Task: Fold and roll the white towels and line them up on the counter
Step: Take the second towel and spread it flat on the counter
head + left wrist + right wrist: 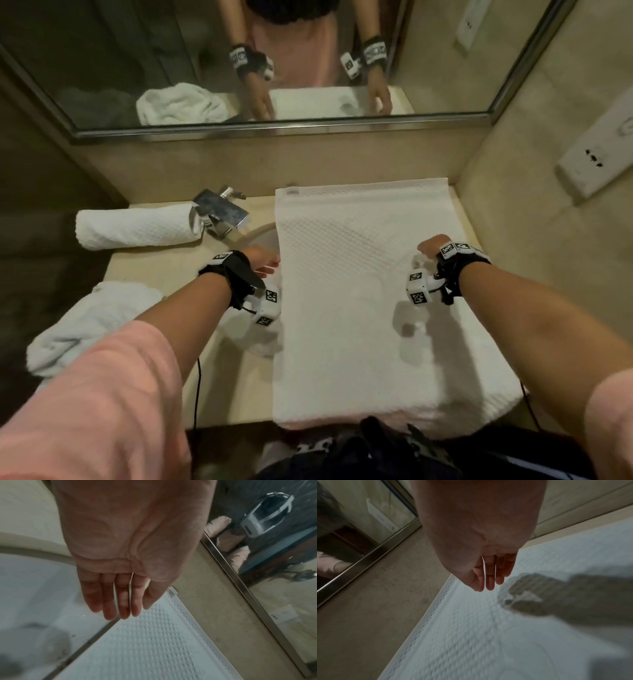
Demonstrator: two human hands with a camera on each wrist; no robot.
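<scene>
A white waffle-weave towel [359, 301] lies folded flat on the counter, running from the back wall over the front edge. My left hand [263, 263] hovers at its left edge, fingers straight and holding nothing [118, 601]. My right hand [430, 245] hangs above the towel's right half, fingers straight and empty [489, 577]. The same towel [154, 642] [488, 635] fills the lower part of both wrist views. A rolled white towel [137, 228] lies at the back left. A crumpled white towel [82, 329] sits at the front left.
A chrome tap [221, 212] stands between the rolled towel and the flat towel, above a sink basin [263, 236] partly covered by the towel. A mirror [274, 68] spans the back wall. A tiled wall with a socket plate [596, 161] closes the right side.
</scene>
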